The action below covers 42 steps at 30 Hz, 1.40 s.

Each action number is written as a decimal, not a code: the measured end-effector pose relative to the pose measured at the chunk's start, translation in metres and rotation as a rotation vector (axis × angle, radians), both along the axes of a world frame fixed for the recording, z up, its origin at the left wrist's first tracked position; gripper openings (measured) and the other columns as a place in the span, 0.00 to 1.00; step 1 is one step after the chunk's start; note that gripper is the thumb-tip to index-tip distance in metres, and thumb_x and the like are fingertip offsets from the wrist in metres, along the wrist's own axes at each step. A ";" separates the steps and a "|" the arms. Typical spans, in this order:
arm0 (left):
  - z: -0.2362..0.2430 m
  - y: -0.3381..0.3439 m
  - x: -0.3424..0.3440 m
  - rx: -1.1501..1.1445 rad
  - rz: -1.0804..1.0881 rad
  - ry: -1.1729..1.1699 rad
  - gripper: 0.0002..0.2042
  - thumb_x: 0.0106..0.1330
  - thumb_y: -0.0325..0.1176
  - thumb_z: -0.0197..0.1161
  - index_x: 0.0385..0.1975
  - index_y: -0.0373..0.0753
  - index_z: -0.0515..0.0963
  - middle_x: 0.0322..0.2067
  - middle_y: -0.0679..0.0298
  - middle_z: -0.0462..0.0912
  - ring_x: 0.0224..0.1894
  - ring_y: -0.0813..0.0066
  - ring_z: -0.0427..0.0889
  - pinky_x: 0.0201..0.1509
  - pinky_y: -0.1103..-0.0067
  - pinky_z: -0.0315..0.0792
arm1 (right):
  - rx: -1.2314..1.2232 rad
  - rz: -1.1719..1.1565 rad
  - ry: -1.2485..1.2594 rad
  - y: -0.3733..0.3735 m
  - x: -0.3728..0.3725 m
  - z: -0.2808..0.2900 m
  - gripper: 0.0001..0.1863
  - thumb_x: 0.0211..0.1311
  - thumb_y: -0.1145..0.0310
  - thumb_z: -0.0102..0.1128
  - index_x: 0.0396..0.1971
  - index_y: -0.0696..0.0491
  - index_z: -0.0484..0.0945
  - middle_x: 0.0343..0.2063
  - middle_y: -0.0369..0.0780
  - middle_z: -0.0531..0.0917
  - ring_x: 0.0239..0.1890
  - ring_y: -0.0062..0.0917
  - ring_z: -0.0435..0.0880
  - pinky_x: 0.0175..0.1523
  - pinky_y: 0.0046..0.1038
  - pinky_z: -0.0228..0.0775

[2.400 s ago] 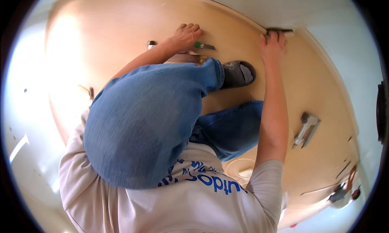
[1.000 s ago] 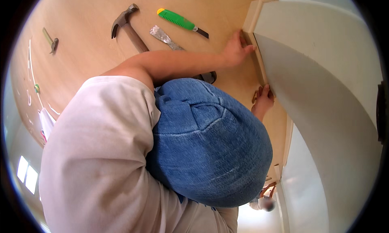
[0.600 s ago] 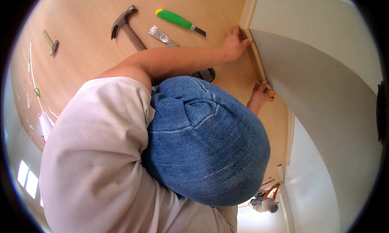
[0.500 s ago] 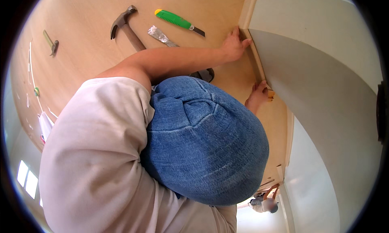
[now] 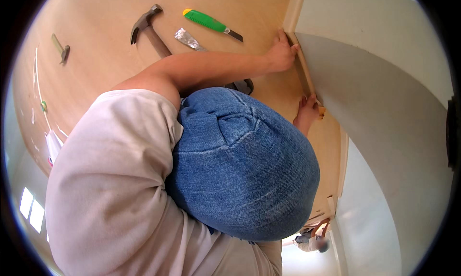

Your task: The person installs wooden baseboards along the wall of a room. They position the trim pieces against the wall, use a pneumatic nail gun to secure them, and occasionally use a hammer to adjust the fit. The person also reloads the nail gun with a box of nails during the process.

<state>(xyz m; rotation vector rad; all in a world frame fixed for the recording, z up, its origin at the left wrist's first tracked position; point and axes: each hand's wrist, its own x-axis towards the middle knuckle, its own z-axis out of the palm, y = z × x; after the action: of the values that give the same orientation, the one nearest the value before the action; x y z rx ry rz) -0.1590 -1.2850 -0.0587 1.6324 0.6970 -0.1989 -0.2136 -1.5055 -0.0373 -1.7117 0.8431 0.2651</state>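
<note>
My left hand [image 5: 282, 54] reaches across to a short wooden trim strip [image 5: 302, 70] along the foot of the wall. Its thumb lies on the strip's top edge, and its fingers stretch over the inner side near the far end. At the strip's near end, my right hand [image 5: 306, 114] has its fingertips on the wood, the forearm mostly hidden behind my denim-covered knee [image 5: 245, 165]. A small yellow-orange thing [image 5: 322, 112] shows beside the right hand; I cannot make out its kind.
On the wooden floor lie a claw hammer [image 5: 151, 36], a green utility knife [image 5: 205, 20] with its blade out, and a scraper [image 5: 188, 39]. Another hammer [image 5: 61, 49] lies further left. A pale curved wall [image 5: 365, 84] rises on the right. A co-worker [image 5: 314, 241] bends in the distance.
My left hand has shifted slightly right, toward the wall, with its thumb further over the strip. The right hand stays almost in place at the near end.
</note>
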 end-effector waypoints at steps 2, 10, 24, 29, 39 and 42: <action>0.007 0.002 0.003 -0.001 -0.045 0.028 0.35 0.78 0.43 0.53 0.69 0.23 0.44 0.55 0.34 0.72 0.56 0.41 0.78 0.59 0.57 0.73 | -0.008 -0.004 0.008 -0.003 -0.001 0.001 0.30 0.75 0.54 0.59 0.62 0.65 0.70 0.56 0.44 0.78 0.54 0.31 0.82 0.57 0.29 0.77; -0.015 -0.009 0.001 0.033 0.098 0.003 0.38 0.77 0.44 0.56 0.72 0.25 0.44 0.58 0.37 0.71 0.58 0.45 0.77 0.61 0.59 0.73 | -0.263 0.284 0.167 -0.003 0.014 0.017 0.30 0.74 0.49 0.59 0.51 0.67 0.78 0.37 0.44 0.86 0.38 0.24 0.86 0.38 0.25 0.78; -0.003 -0.012 -0.011 -0.248 0.035 0.055 0.47 0.72 0.45 0.62 0.75 0.25 0.37 0.69 0.32 0.59 0.68 0.39 0.68 0.71 0.61 0.67 | -0.159 0.161 0.030 -0.008 0.009 -0.006 0.31 0.75 0.49 0.58 0.57 0.66 0.75 0.39 0.44 0.86 0.30 0.22 0.80 0.29 0.23 0.72; -0.017 -0.023 -0.010 -0.213 0.004 -0.011 0.47 0.75 0.46 0.57 0.74 0.21 0.32 0.71 0.30 0.54 0.70 0.37 0.64 0.73 0.61 0.65 | -0.119 0.166 0.152 -0.012 0.009 0.001 0.33 0.75 0.48 0.58 0.58 0.67 0.74 0.43 0.45 0.85 0.40 0.26 0.84 0.37 0.22 0.76; -0.040 -0.028 -0.006 -0.063 -0.035 -0.145 0.48 0.77 0.47 0.54 0.71 0.15 0.28 0.66 0.27 0.63 0.66 0.33 0.69 0.68 0.59 0.68 | -0.036 0.171 0.011 -0.015 0.012 -0.005 0.27 0.73 0.53 0.61 0.53 0.65 0.75 0.32 0.39 0.81 0.31 0.19 0.79 0.32 0.22 0.72; -0.016 -0.023 -0.008 -0.119 -0.194 -0.017 0.51 0.76 0.48 0.55 0.69 0.15 0.23 0.63 0.29 0.69 0.66 0.37 0.71 0.68 0.62 0.68 | -0.052 0.162 -0.032 -0.014 0.012 0.000 0.25 0.72 0.54 0.64 0.50 0.65 0.76 0.30 0.38 0.80 0.30 0.19 0.78 0.31 0.22 0.71</action>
<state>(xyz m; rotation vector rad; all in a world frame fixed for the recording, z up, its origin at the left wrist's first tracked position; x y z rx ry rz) -0.1668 -1.3076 -0.0749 1.5849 0.5042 -0.3593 -0.2016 -1.5199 -0.0375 -1.8320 0.6941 0.3271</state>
